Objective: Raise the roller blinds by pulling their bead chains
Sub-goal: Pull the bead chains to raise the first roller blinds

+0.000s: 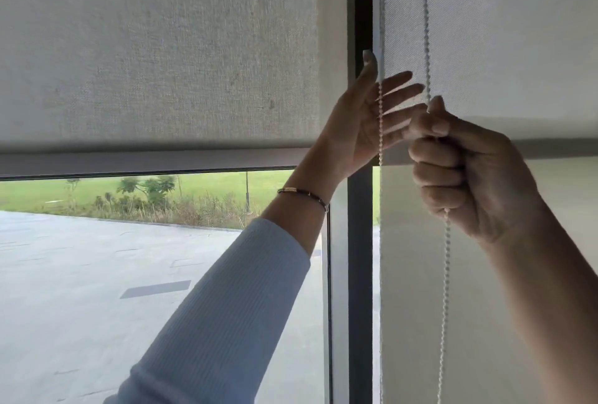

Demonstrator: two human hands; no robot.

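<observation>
Two grey roller blinds hang over a window. The left blind [155, 48] ends in a bottom bar [145, 162] partway up the glass. The right blind [517, 31] has its bottom bar [566, 148] at about the same height. A white bead chain hangs in two strands: the right strand [427, 48] runs through my right hand [469, 174], which grips it in a fist, and the left strand [380, 132] hangs in front of my left hand [365, 122]. My left hand is raised with its fingers spread and straight, holding nothing.
A dark vertical window frame post [359, 258] stands between the two blinds. Below the left blind the glass shows a paved area [129, 274] and grass with shrubs [145, 193] outside. A bracelet [302, 193] circles my left wrist.
</observation>
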